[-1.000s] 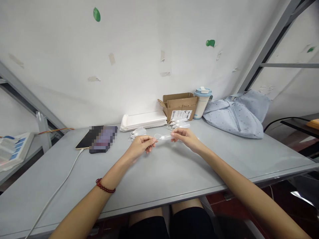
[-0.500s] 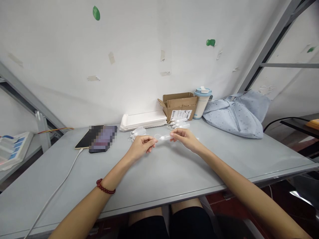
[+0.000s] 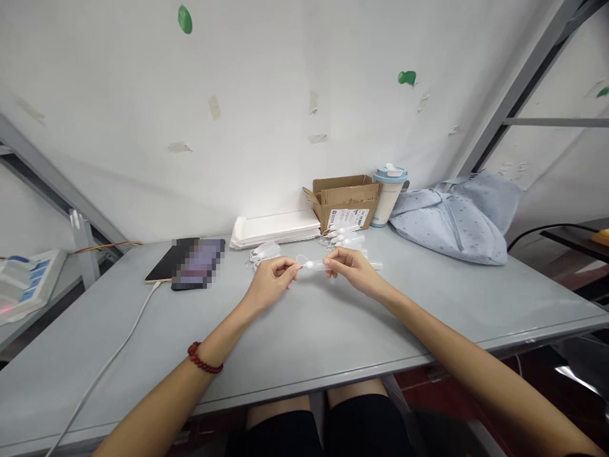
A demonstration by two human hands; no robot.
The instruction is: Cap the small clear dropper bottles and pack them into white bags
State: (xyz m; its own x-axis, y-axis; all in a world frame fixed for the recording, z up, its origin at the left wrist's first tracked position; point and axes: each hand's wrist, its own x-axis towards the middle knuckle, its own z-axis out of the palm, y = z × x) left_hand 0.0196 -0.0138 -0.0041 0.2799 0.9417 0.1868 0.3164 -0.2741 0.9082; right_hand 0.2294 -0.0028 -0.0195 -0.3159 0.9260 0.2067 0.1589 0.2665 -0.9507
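A small clear tube with a white end and a thin white cord loop [image 3: 312,265] is held level just above the table. My left hand [image 3: 270,280] is closed, its thumb and finger pinching the cord at the left. At the other end my right hand [image 3: 353,270] grips the clear tube between thumb and fingers. Similar tubes with cords [image 3: 264,252] lie behind my left hand, and another small pile of tubes [image 3: 346,238] is behind my right hand. A clear end [image 3: 375,265] shows right of my right hand; I cannot tell which tube it belongs to.
At the back of the grey table [image 3: 295,343] are a stack of white flat packs [image 3: 276,227], an open cardboard box [image 3: 345,200], a lidded cup [image 3: 387,197] and a blue cloth bag [image 3: 451,228]. Two phones [image 3: 197,263] and a white cable [image 3: 114,355] lie left.
Both hands keep hold of the tube and cord with only slight finger shifts. The view has moved a little; nothing else has visibly moved.
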